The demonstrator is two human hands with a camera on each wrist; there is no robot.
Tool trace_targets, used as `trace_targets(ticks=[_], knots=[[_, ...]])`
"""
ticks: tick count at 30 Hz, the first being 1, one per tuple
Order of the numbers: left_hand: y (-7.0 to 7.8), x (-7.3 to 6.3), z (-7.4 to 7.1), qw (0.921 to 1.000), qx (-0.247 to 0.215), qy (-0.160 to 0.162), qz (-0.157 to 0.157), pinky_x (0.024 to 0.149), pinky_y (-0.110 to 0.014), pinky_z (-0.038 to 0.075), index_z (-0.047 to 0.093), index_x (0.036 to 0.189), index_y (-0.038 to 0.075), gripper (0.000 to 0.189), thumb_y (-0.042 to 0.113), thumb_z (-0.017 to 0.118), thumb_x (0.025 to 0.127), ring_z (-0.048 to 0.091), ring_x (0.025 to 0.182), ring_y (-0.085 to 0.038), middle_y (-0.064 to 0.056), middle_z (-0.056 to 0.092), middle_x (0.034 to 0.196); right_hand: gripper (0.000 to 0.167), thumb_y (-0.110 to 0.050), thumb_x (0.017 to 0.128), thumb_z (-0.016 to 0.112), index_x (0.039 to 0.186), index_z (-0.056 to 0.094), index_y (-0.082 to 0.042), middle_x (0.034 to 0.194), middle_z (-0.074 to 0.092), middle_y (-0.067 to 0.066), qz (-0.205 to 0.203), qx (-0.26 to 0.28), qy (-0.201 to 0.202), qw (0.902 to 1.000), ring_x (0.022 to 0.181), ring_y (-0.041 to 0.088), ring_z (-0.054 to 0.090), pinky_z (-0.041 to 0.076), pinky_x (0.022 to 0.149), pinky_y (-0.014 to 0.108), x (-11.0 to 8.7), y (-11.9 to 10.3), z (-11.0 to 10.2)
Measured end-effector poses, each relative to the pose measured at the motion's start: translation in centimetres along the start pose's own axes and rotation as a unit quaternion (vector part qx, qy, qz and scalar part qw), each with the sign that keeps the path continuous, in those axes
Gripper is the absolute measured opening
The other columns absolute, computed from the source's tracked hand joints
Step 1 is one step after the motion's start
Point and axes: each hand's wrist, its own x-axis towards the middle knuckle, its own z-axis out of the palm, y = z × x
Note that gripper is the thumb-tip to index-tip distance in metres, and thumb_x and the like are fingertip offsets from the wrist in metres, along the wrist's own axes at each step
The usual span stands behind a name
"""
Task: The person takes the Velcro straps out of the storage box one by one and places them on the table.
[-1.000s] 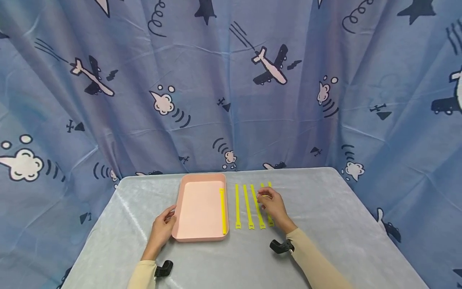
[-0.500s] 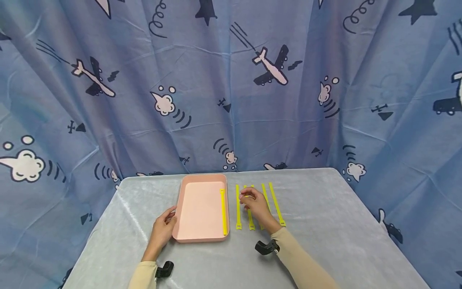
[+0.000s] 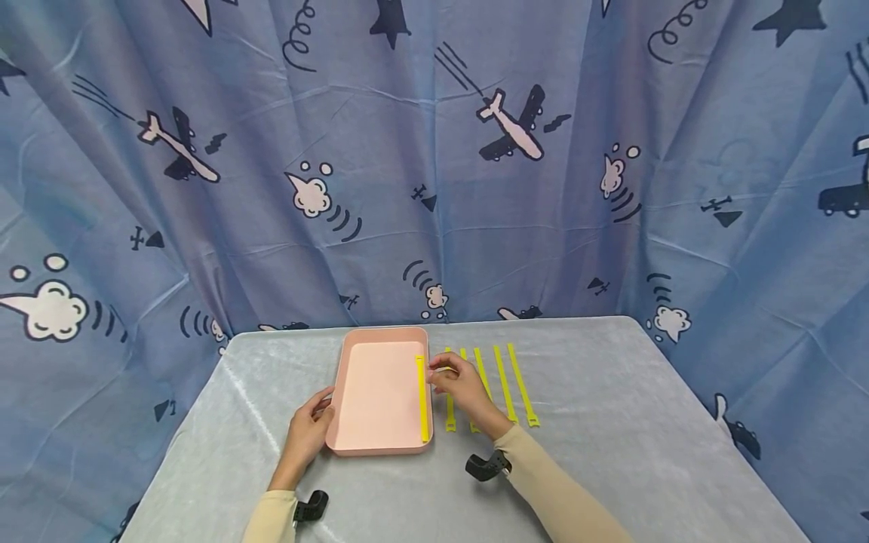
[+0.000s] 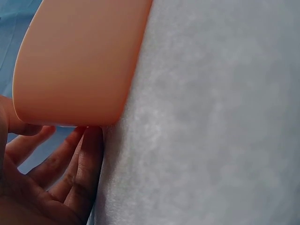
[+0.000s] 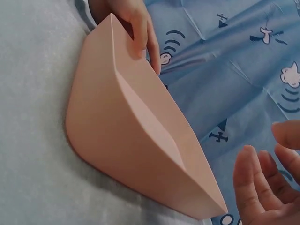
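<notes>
My left hand holds the left rim of a pink rectangular tray, thumb at the inside and fingers against the outer wall. One yellow strap lies lengthwise along the tray's right side. Over the leftmost of the loose straps hovers my right hand, fingertips close to the tray's right rim. Its thumb and fingers stand apart with nothing between them in the right wrist view. Several yellow straps, slotted at the near end, lie side by side right of the tray; the hand partly covers some.
A grey cloth covers the table, whose far edge meets a blue curtain printed with planes and clouds. A black camera mount sits on the right wrist, another mount on the left.
My right hand has moved left across the row of straps to the tray's right rim, uncovering the straps on the right. My left hand stays at the tray.
</notes>
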Motion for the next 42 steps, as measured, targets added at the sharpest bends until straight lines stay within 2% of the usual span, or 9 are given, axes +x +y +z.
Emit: trace_targets(ticks=[9, 19, 23, 29, 31, 35, 37, 39, 42], knots=[[0.2, 0.1, 0.1, 1.0, -0.003, -0.002, -0.008, 0.091, -0.042, 0.054, 0.055, 0.141, 0.014, 0.042, 0.016, 0.053, 0.099, 0.063, 0.114, -0.03, -0.02, 0.063, 0.13, 0.031, -0.019, 0.092, 0.07, 0.117, 0.063, -0.005, 0.118, 0.063, 0.013, -0.053, -0.122, -0.054, 0.9897, 0.101, 0.019, 0.063, 0.056, 0.084, 0.029, 0.5, -0.5, 0.7], [0.2, -0.1, -0.1, 0.9999, -0.01, -0.004, 0.012, 0.089, -0.04, 0.054, 0.055, 0.141, 0.013, 0.042, 0.013, 0.054, 0.099, 0.064, 0.113, -0.032, -0.02, 0.064, 0.127, 0.026, -0.022, 0.09, 0.072, 0.114, 0.064, -0.016, 0.121, 0.063, 0.009, -0.085, -0.263, -0.112, 0.9544, 0.108, 0.022, 0.06, 0.051, 0.092, 0.037, 1.3, -0.9, 1.3], [0.2, -0.1, -0.2, 0.9998, -0.01, -0.005, 0.016, 0.089, -0.041, 0.054, 0.055, 0.141, 0.013, 0.042, 0.014, 0.054, 0.099, 0.064, 0.113, -0.033, -0.02, 0.064, 0.127, 0.027, -0.023, 0.089, 0.073, 0.114, 0.065, -0.017, 0.121, 0.061, 0.007, -0.093, -0.324, -0.131, 0.9324, 0.111, 0.022, 0.059, 0.051, 0.095, 0.038, 1.5, -1.1, 1.5], [0.3, -0.1, -0.3, 0.9998, -0.014, -0.011, 0.008, 0.092, -0.043, 0.053, 0.054, 0.141, 0.015, 0.042, 0.016, 0.054, 0.099, 0.062, 0.115, -0.031, -0.019, 0.063, 0.129, 0.033, -0.024, 0.088, 0.074, 0.118, 0.065, -0.012, 0.119, 0.061, 0.004, -0.147, -0.421, -0.165, 0.8796, 0.112, 0.024, 0.06, 0.05, 0.097, 0.037, 1.7, -1.7, 1.8], [0.2, -0.1, -0.3, 0.9998, -0.013, -0.011, 0.008, 0.092, -0.043, 0.053, 0.054, 0.141, 0.014, 0.042, 0.016, 0.054, 0.099, 0.063, 0.115, -0.031, -0.018, 0.063, 0.129, 0.033, -0.023, 0.087, 0.076, 0.117, 0.065, -0.012, 0.116, 0.061, 0.003, -0.179, -0.46, -0.177, 0.8516, 0.108, 0.021, 0.06, 0.051, 0.096, 0.034, 1.9, -1.8, 1.9], [0.0, -0.1, -0.4, 0.9998, -0.01, -0.008, 0.013, 0.088, -0.039, 0.053, 0.054, 0.141, 0.013, 0.042, 0.015, 0.054, 0.099, 0.063, 0.113, -0.032, -0.019, 0.064, 0.127, 0.036, -0.023, 0.082, 0.08, 0.114, 0.067, -0.015, 0.111, 0.061, 0.001, -0.257, -0.545, -0.195, 0.7739, 0.102, 0.016, 0.059, 0.05, 0.093, 0.032, 2.3, -1.6, 2.1], [-0.1, -0.1, -0.4, 0.9998, -0.01, -0.007, 0.013, 0.088, -0.038, 0.053, 0.055, 0.141, 0.013, 0.042, 0.015, 0.054, 0.099, 0.064, 0.112, -0.032, -0.018, 0.065, 0.126, 0.037, -0.024, 0.08, 0.082, 0.113, 0.067, -0.017, 0.109, 0.06, -0.002, -0.286, -0.572, -0.199, 0.743, 0.102, 0.015, 0.058, 0.049, 0.091, 0.033, 2.5, -1.5, 2.2], [-0.1, -0.1, -0.3, 0.9998, -0.009, -0.008, 0.015, 0.088, -0.038, 0.053, 0.055, 0.141, 0.014, 0.041, 0.015, 0.054, 0.099, 0.064, 0.112, -0.031, -0.018, 0.065, 0.126, 0.038, -0.025, 0.079, 0.083, 0.113, 0.067, -0.018, 0.11, 0.06, -0.004, -0.299, -0.589, -0.204, 0.7225, 0.104, 0.015, 0.058, 0.048, 0.091, 0.035, 2.6, -1.4, 2.3], [0.0, 0.0, -0.4, 0.9998, -0.014, -0.008, 0.014, 0.09, -0.039, 0.053, 0.056, 0.14, 0.015, 0.041, 0.015, 0.055, 0.099, 0.064, 0.113, -0.03, -0.017, 0.065, 0.127, 0.04, -0.027, 0.078, 0.083, 0.114, 0.067, -0.019, 0.111, 0.06, -0.004, -0.304, -0.609, -0.211, 0.7018, 0.104, 0.014, 0.058, 0.048, 0.091, 0.035, 2.9, -1.5, 2.5]])
